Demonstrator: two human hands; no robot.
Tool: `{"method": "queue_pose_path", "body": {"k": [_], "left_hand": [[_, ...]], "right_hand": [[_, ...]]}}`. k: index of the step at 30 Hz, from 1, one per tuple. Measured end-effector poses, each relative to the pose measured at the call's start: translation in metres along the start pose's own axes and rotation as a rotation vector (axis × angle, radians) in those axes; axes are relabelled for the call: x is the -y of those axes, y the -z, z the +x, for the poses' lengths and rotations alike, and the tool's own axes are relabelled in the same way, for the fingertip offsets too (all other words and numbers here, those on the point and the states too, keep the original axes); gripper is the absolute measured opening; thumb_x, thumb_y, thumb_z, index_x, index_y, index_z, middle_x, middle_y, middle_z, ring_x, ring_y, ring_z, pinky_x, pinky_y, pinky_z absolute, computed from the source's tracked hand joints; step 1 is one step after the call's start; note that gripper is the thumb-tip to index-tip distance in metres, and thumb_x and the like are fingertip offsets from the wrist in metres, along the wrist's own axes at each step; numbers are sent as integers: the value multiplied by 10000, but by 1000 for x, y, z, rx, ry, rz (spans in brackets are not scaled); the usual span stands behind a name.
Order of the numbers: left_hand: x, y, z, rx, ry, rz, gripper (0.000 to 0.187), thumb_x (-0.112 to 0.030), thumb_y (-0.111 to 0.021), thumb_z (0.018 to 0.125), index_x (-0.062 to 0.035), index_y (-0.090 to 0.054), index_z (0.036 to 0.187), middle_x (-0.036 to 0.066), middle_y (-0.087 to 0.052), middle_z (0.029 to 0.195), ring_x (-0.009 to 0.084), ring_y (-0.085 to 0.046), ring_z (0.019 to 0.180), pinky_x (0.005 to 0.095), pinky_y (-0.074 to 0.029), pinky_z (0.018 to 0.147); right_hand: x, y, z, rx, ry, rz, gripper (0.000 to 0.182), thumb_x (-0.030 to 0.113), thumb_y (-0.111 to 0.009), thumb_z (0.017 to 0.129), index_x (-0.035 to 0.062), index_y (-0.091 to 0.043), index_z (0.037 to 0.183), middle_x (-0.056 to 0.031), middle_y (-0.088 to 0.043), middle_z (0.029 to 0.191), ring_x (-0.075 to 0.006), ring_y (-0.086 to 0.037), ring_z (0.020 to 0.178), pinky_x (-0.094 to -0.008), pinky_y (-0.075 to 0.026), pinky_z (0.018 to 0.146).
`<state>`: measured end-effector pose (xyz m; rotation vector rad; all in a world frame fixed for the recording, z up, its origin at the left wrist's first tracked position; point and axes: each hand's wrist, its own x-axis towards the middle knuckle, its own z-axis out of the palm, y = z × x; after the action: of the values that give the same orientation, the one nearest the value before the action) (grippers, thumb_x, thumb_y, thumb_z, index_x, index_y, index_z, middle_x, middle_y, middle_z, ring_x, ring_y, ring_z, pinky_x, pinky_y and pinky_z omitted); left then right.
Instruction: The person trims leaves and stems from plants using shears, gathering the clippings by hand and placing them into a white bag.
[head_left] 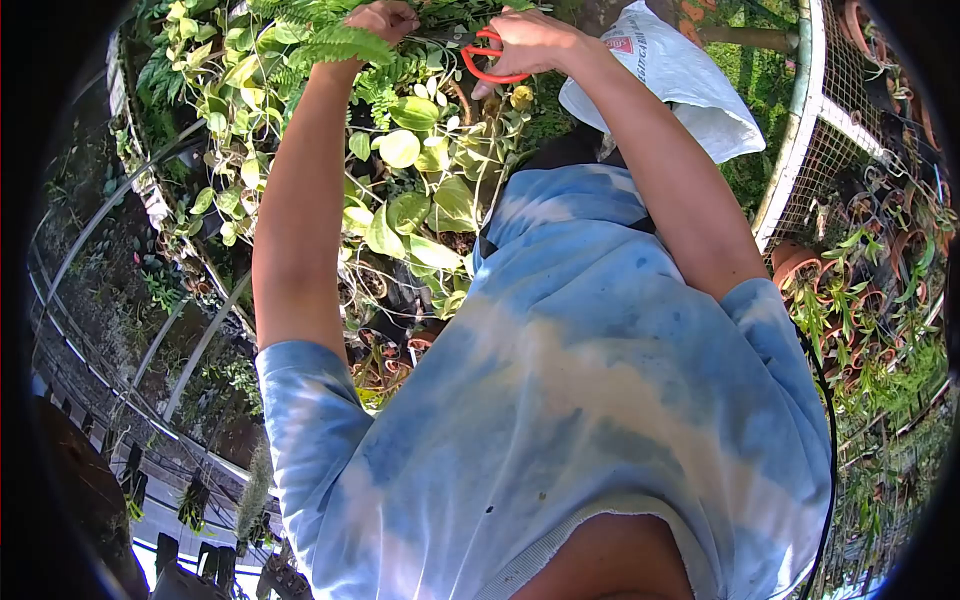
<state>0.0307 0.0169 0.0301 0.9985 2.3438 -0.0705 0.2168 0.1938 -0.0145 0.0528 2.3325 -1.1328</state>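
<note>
One tie-dyed shirt (pixel 560 380) in blue and cream, nearest of all, fills the lower middle of the frame, its ribbed collar at the bottom edge. A thin black cord (pixel 828 440) runs down along its right side. Two bare arms reach up from the short sleeves towards the top of the frame.

At top centre, the right hand (pixel 535 42) has its fingers clamped on the red handle loops of a cutting tool (pixel 470 62); its blades are hard to make out among the leaves. Left of it, at the top edge, the left hand (pixel 383 20) is among the greenery, with a fern frond (pixel 345 45) partly over its wrist. Its fingers are curled, but I cannot tell whether they are closed on a stem.

Below and between the hands, broad pale-green leaves (pixel 400 150) spread through the upper middle. A white plastic bag (pixel 680 85) with red print lies at upper right, just beside the right forearm. Further out on the right are a pale frame (pixel 800 120) with wire mesh (pixel 845 60) and clay pots (pixel 795 262).
</note>
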Motion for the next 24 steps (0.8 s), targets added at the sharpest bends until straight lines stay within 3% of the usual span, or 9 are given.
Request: {"method": "queue_pose_path", "body": {"k": [3, 6, 12, 15, 18, 21, 24], "left_hand": [[7, -5, 5, 46, 25, -45, 200, -225, -694, 926, -90, -722, 1071, 93, -740, 950, 227, -689, 848, 365, -555, 755], [19, -15, 5, -103, -164, -35, 208, -231, -703, 917, -86, -724, 1065, 104, -735, 945, 223, -690, 843, 366, -549, 750], [6, -8, -4, -23, 72, -109, 217, -228, -690, 942, -91, -702, 1110, 95, -717, 962, 206, -676, 821, 360, -542, 740], [0, -3, -10, -10, 99, -239, 220, -209, -661, 968, -67, -683, 1134, 87, -711, 944, 188, -669, 778, 345, -544, 697], [-2, -1, -10, -13, 110, -543, 217, -189, -641, 980, -29, -672, 1124, 91, -698, 875, 170, -662, 717, 334, -533, 633], [-16, 16, -14, -4, 126, -362, 194, -160, -622, 987, 5, -658, 1083, 90, -688, 821, 156, -654, 678, 323, -524, 595], [-3, 12, -6, 47, 9, -291, 156, -143, -606, 988, -3, -656, 1037, 76, -694, 808, 146, -655, 684, 325, -527, 597]], "right_hand": [[-15, -34, 33, -221, 125, -28, 896, 766, -804, 543, -45, -643, 890, -210, -649, 828, -319, -640, 780, -454, -498, 688], [-21, -34, 39, -156, 110, 13, 792, 694, -803, 635, -47, -630, 857, -204, -606, 762, -320, -593, 700, -458, -472, 643], [-27, -39, 45, -156, 132, 154, 580, 520, -747, 821, -46, -625, 825, -200, -585, 728, -334, -590, 684, -471, -475, 645], [-33, -55, 48, -380, 209, 146, 553, 501, -740, 839, -42, -635, 843, -198, -604, 768, -336, -602, 715, -466, -484, 658], [-34, -52, 52, -282, 119, 63, 592, 516, -759, 810, -51, -638, 928, -203, -626, 868, -345, -621, 808, -455, -496, 713], [-17, -27, 28, -93, 56, 88, 597, 491, -786, 763, -42, -651, 995, -217, -635, 977, -369, -628, 906, -446, -515, 789], [-6, -28, 13, -179, -92, -25, 799, 649, -885, 547, -2, -661, 954, -142, -665, 933, -288, -674, 932, -409, -549, 817]]}}
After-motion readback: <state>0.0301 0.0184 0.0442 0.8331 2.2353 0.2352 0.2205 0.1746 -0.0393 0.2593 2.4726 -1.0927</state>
